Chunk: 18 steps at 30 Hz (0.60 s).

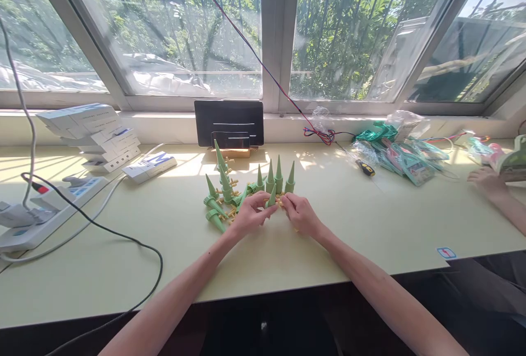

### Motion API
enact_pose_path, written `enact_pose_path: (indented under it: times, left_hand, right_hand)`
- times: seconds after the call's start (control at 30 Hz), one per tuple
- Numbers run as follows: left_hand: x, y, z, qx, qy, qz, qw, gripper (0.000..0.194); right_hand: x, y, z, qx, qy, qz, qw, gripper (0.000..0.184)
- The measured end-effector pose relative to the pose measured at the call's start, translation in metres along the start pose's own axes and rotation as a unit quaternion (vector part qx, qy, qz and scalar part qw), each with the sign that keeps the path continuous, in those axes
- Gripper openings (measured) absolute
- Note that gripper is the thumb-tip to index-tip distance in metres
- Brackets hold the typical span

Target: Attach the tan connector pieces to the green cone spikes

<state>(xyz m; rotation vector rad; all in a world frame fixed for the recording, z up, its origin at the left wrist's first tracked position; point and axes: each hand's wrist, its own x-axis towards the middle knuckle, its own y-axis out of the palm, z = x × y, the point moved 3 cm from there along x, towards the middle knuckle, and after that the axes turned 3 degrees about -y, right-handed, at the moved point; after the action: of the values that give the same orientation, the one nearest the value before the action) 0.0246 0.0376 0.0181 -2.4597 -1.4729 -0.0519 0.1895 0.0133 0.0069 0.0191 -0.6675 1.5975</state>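
My left hand is closed round a green plastic cone spike, whose tip points up past the fingers. Close beside it, my right hand pinches a small yellowish piece at the side of that spike; most of the piece is hidden by the fingers. Just behind my hands several more green spikes stand upright in a row. To the left other green spikes lie or stand in a loose cluster, with yellowish valve-like pieces among them.
A tablet leans by the window. Stacked white boxes and a power strip with cables occupy the left. At right lie a screwdriver and bagged green items; another person's hand rests far right.
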Motion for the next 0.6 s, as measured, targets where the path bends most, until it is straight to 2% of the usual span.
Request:
enact_pose_path:
  times: [0.13, 0.33, 0.6]
  left_hand:
    - [-0.0008, 0.0, -0.0045, 0.043, 0.023, -0.012, 0.999, 0.03]
    - [-0.0011, -0.0006, -0.0026, 0.127, 0.095, -0.04, 0.987, 0.025]
    - [-0.0021, 0.0021, -0.0057, 0.134, 0.098, -0.034, 0.986, 0.023]
  right_hand:
    - [0.0004, -0.0007, 0.0019, -0.017, 0.007, 0.0, 1.0, 0.043]
    - [0.0007, -0.0015, 0.0042, -0.016, 0.031, 0.001, 0.999, 0.046]
    - [0.0012, -0.0012, 0.0022, -0.008, 0.038, -0.009, 0.999, 0.052]
